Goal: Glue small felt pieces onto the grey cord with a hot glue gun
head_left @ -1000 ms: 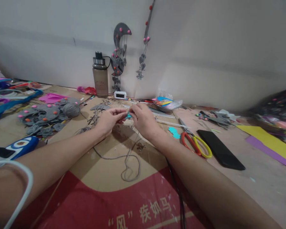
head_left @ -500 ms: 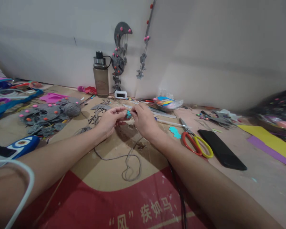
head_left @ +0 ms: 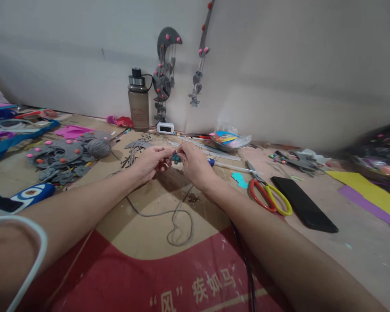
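Between my two hands is a small teal cut-out piece [head_left: 176,159], partly covered by fingers. My left hand [head_left: 154,162] pinches its left side, and my right hand [head_left: 194,164] has its fingertips closed on the right side. Grey string [head_left: 156,214] trails from below my hands and loops on the cardboard. A flat turquoise cut-out [head_left: 239,179] lies to the right of my right hand, beside scissors [head_left: 269,196] with one red and one yellow handle. Whether string runs through the held piece is too small to tell.
A black phone [head_left: 303,203] lies right of the scissors. Grey felt pieces with pompoms [head_left: 60,154] and a grey yarn ball [head_left: 99,147] are at left. A water bottle [head_left: 138,102] stands by the wall, near hanging felt ornaments [head_left: 169,39]. A dish of scraps [head_left: 229,141] sits behind.
The teal piece has turned and dropped slightly between my fingers. My left fingers have curled a little more. The view has shifted slightly; the other things stay put.
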{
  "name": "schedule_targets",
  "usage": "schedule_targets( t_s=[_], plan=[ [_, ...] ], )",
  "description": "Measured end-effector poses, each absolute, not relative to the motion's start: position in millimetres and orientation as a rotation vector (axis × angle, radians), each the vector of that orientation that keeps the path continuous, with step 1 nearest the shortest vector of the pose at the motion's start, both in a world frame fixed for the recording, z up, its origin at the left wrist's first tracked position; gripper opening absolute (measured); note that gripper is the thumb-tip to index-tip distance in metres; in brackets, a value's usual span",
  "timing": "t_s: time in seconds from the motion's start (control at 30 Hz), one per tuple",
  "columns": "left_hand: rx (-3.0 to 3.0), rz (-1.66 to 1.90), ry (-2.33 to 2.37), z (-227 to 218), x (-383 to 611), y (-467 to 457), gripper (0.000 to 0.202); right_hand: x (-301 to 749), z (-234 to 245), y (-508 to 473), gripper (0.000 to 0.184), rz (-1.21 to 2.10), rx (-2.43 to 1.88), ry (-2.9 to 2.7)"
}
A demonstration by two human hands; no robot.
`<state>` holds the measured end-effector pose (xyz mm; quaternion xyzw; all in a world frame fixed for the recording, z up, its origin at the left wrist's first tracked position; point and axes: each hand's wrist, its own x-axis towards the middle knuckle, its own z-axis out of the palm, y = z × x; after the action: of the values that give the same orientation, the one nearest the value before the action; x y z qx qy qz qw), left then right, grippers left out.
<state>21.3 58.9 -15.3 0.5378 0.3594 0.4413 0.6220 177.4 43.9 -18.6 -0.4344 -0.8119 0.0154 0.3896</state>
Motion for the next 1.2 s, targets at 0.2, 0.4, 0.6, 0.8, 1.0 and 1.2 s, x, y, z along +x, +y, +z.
schedule_targets(
  t_s=[0.2,0.4,0.6,0.8,1.0,1.2],
  plan=[
    [1.325,0.927,0.86,-17.1,17.6,67.1,0.022,179.4,-16.7,41.5,0.011,0.012,-1.063,-2.037],
    [1.203,1.006,0.866,-16.4,22.1,64.5,0.016,181.1,-13.9,37.2,0.01,-0.157,-1.108,-1.96],
    [1.112,1.089,0.831,-15.3,26.3,59.5,0.019,180.2,-14.9,37.3,0.017,-0.292,-1.203,-1.973],
    [1.136,1.1,0.768,-12.9,29.2,54.1,0.021,179.9,-16.6,38.9,0.02,-0.328,-1.233,-1.967],
    [1.12,1.126,0.755,-15.8,30.0,53.9,0.022,178.7,-16.1,38.8,0.023,-0.259,-1.258,-1.961],
    [1.123,1.111,0.765,-16.6,31.0,53.1,0.021,179.1,-18.2,40.8,0.025,-0.191,-1.266,-1.96]
  ],
)
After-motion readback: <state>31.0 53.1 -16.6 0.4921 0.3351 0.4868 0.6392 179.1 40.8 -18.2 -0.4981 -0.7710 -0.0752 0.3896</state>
